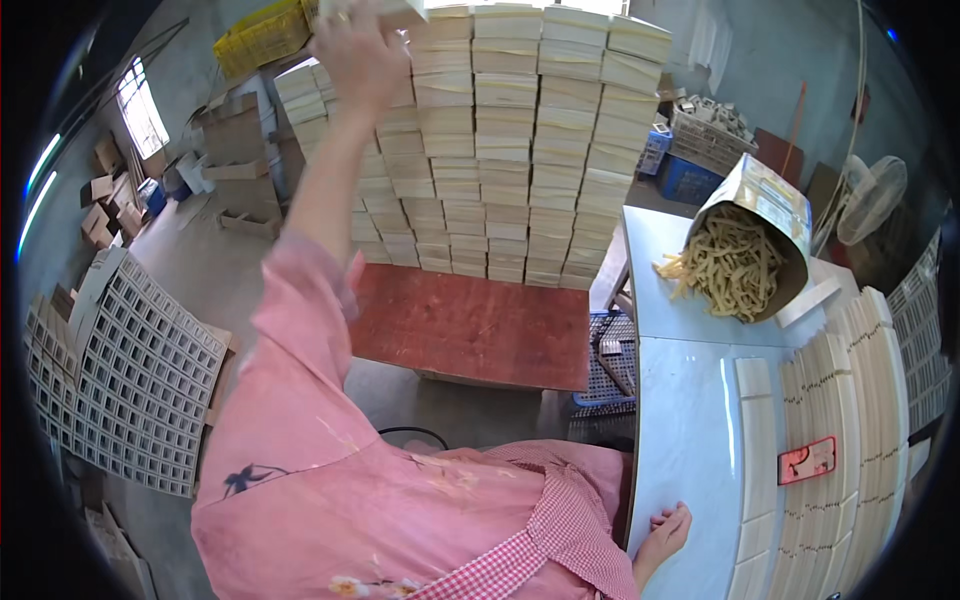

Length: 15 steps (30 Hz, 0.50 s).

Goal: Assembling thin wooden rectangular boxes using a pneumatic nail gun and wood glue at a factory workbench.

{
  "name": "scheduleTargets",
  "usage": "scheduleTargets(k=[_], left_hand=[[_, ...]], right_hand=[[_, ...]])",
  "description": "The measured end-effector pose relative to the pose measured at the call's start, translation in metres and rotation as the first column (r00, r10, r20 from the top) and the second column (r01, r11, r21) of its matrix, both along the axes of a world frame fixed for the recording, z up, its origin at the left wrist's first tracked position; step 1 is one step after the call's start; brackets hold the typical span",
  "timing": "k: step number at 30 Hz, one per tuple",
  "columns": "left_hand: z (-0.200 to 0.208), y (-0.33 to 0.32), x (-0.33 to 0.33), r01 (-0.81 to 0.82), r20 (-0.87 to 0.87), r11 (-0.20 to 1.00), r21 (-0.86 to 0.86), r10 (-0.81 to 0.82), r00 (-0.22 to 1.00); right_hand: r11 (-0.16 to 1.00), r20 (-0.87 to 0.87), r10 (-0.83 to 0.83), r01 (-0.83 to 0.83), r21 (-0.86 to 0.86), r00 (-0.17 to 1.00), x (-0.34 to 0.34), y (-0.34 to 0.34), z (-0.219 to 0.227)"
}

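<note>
My left hand (362, 58) is raised high at the top of a tall stack, closed on a pale cream block (402, 14) that runs partly out of the picture. Beneath it stand columns of similar cream blocks (505, 140), piled on a reddish-brown board (470, 325). Low on the right, my right hand (665, 535) rests at the near edge of a pale blue tabletop (685, 420). Its fingers are loosely curled, and nothing shows in them.
An open carton (790, 200) lies tipped on the tabletop, spilling cream strips (735, 260). Rows of cream pieces (830, 390) bear a red-framed phone (806, 461). Gridded grey-white panels (150, 370) lean at left. A fan (872, 200) and yellow crate (262, 38) stand farther back.
</note>
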<state>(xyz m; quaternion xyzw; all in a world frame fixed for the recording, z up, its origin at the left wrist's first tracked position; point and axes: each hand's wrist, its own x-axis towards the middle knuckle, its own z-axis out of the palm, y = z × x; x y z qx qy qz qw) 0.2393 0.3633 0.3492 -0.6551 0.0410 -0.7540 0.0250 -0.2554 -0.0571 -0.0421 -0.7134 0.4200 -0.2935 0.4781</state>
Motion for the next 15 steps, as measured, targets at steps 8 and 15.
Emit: scheduleTargets(k=[8,15], left_hand=[[0.069,0.061,0.091,-0.268,-0.738,0.951,-0.152,0.071,0.671],[0.051,0.084,0.150,-0.168,-0.874,0.963,0.212,0.264,0.407]], right_hand=[[0.994,-0.088,-0.061,0.053,-0.091,0.994,0.006,0.003,-0.001],[0.977,-0.129,-0.111,0.084,-0.197,0.985,0.005,0.011,0.003]])
